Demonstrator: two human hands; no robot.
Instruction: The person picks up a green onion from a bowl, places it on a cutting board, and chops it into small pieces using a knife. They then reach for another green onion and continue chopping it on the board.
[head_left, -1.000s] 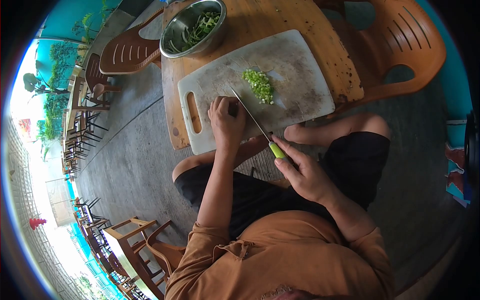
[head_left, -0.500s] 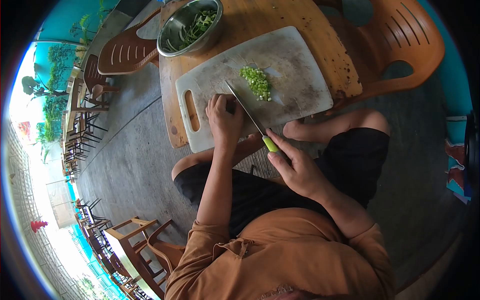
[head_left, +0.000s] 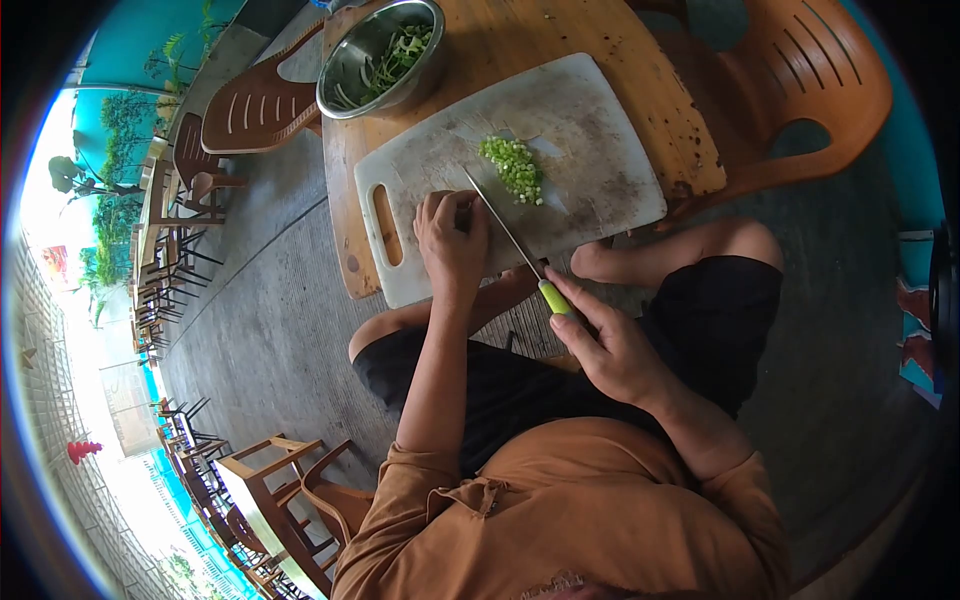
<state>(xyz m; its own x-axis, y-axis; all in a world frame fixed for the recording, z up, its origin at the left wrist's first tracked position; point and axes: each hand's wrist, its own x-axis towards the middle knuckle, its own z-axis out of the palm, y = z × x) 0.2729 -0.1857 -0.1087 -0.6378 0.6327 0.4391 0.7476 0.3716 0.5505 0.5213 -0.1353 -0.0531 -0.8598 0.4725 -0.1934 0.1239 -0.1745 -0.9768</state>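
Note:
My right hand [head_left: 612, 345] grips the bright green handle of a knife [head_left: 510, 232], whose blade points up and left across the near edge of the cutting board [head_left: 590, 110]. Curled over the board beside the blade is my left hand [head_left: 450, 240]. Its fingers are bent together, and whatever they may hold is hidden under them. A small heap of chopped green onion [head_left: 513, 168] lies on the board just beyond the blade tip. The board is white and stained, with a slot handle at its left end.
A steel bowl [head_left: 430, 75] with cut greens stands behind the board on the wooden table [head_left: 520, 25]. An orange plastic chair [head_left: 815, 70] is at the right, a brown chair [head_left: 262, 105] at the left. My crossed legs are below the table edge.
The knife and my right hand have shifted slightly down and right, drawing the blade back a little. My left hand stays at about the same spot on the board.

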